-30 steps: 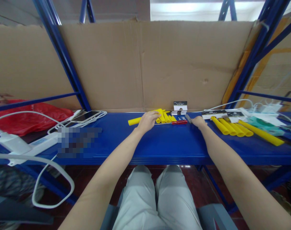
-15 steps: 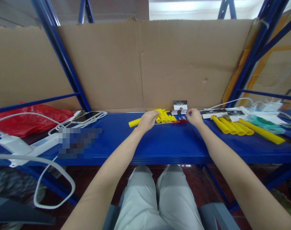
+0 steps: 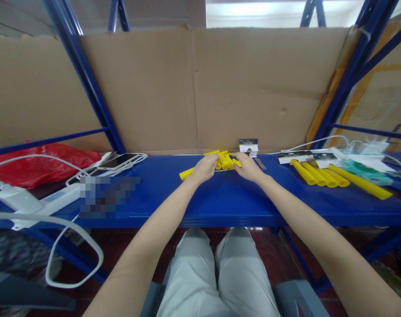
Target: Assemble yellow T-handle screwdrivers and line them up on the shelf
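Yellow tubes (image 3: 224, 162) lie in a loose cluster between the two hands, on a blue shelf (image 3: 233, 198). The left hand (image 3: 205, 169) bends its fingers over the cluster's left side; the right hand (image 3: 248, 167) has its fingers curled in at the right end. I cannot tell whether either hand pinches a tube or only rests against it, as the fingers hide much of the contact. One tube end (image 3: 186, 174) pokes out just left of the left hand; the rest of it is hidden.

Close behind the right hand, a black-and-white card (image 3: 248, 144) stands upright. Just right of that hand, a narrow grey strip (image 3: 260, 164) lies flat.

Farther right of the grip, four short tubes (image 3: 322, 175) lie side by side, near two flat cards (image 3: 295, 157). Beyond them come a longer tube (image 3: 361, 182), slanting toward the shelf's front edge, and a green bag (image 3: 365, 171).

Well left of the grip are a phone (image 3: 118, 161), a white cable (image 3: 137, 159) beside it, a power strip (image 3: 58, 200) and a red bag (image 3: 45, 163). A pixelated patch covers something nearer the left forearm.

Cardboard (image 3: 194, 88) rises behind both hands, with blue posts (image 3: 91, 88) at either side. Below the forearms, pale trousers (image 3: 194, 259) cover the person's knees.
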`<control>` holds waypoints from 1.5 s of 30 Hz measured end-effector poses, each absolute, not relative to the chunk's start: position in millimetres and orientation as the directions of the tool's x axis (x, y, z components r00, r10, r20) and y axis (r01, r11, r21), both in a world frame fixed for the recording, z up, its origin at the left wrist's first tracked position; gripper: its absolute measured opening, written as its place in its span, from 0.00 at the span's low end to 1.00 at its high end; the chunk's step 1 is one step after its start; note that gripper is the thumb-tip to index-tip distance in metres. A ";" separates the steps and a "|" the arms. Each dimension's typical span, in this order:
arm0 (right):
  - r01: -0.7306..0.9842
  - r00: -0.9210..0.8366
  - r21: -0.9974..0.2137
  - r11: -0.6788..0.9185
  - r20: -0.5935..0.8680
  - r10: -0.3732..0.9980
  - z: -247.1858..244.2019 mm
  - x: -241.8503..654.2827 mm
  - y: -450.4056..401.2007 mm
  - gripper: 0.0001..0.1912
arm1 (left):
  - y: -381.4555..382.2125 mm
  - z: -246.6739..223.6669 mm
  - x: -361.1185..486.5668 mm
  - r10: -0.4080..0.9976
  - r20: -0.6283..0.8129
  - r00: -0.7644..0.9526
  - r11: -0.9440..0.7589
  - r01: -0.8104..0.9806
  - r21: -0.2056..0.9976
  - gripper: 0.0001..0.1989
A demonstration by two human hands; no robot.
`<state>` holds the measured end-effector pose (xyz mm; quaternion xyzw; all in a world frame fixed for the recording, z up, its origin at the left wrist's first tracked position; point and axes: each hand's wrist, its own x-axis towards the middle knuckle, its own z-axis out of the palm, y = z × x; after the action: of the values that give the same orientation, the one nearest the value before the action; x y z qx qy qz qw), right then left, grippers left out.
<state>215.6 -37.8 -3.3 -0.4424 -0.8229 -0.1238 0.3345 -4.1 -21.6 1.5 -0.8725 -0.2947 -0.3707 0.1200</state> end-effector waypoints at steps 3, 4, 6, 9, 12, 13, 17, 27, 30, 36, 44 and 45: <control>0.787 -0.448 -0.055 0.614 0.634 0.631 -4.0 210.6 -41.5 0.27 | -22.0 0.9 -2.7 0.396 0.700 0.594 -0.825 0.564 -0.012 0.14; 0.781 -0.466 -0.041 0.624 0.626 0.625 -4.0 209.0 -43.0 0.29 | -22.2 0.8 -1.9 0.384 0.694 0.610 -0.836 0.548 -0.020 0.14; 0.772 -0.499 -0.013 0.636 0.608 0.617 -3.5 206.0 -46.7 0.31 | -23.0 0.8 0.1 0.357 0.683 0.637 -0.854 0.519 -0.037 0.14; 0.768 -0.532 0.022 0.640 0.580 0.618 -1.8 202.3 -52.3 0.32 | -25.0 0.8 3.3 0.337 0.663 0.668 -0.869 0.492 -0.054 0.13; 0.771 -0.542 0.037 0.636 0.563 0.624 -0.1 200.3 -55.6 0.29 | -27.4 1.3 5.7 0.342 0.632 0.695 -0.878 0.476 -0.050 0.12; 0.772 -0.543 0.037 0.634 0.557 0.628 0.3 200.0 -55.9 0.29 | -28.1 1.6 6.1 0.345 0.625 0.700 -0.880 0.473 -0.044 0.12; 0.779 -0.541 0.023 0.627 0.531 0.652 0.5 200.1 -53.6 0.26 | -30.3 2.6 7.0 0.367 0.626 0.688 -0.875 0.483 -0.018 0.11; 0.783 -0.528 -0.060 0.620 0.463 0.712 -0.2 207.6 -43.5 0.19 | -33.7 -1.6 11.6 0.428 0.606 0.671 -0.839 0.544 -0.010 0.09; 0.797 -0.502 -0.086 0.597 0.454 0.736 -2.1 211.9 -40.2 0.18 | -33.7 -3.0 12.8 0.444 0.595 0.670 -0.825 0.565 -0.019 0.11; 0.811 -0.475 -0.096 0.577 0.466 0.746 -0.6 216.5 -37.7 0.13 | -29.9 -4.6 10.9 0.413 0.635 0.653 -0.829 0.558 -0.034 0.12; 0.809 -0.470 -0.094 0.580 0.489 0.735 7.7 212.5 -46.8 0.11 | -32.0 -0.2 9.3 0.413 0.660 0.627 -0.838 0.545 0.006 0.10; 0.803 -0.474 -0.099 0.588 0.493 0.730 7.9 212.5 -46.8 0.11 | -32.6 0.7 8.9 0.422 0.660 0.621 -0.836 0.548 0.018 0.10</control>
<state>212.5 -46.8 7.9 -0.4479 -0.8553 -0.0729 0.2502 8.9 -32.6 0.7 -0.8956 -0.2708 -0.3405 0.0931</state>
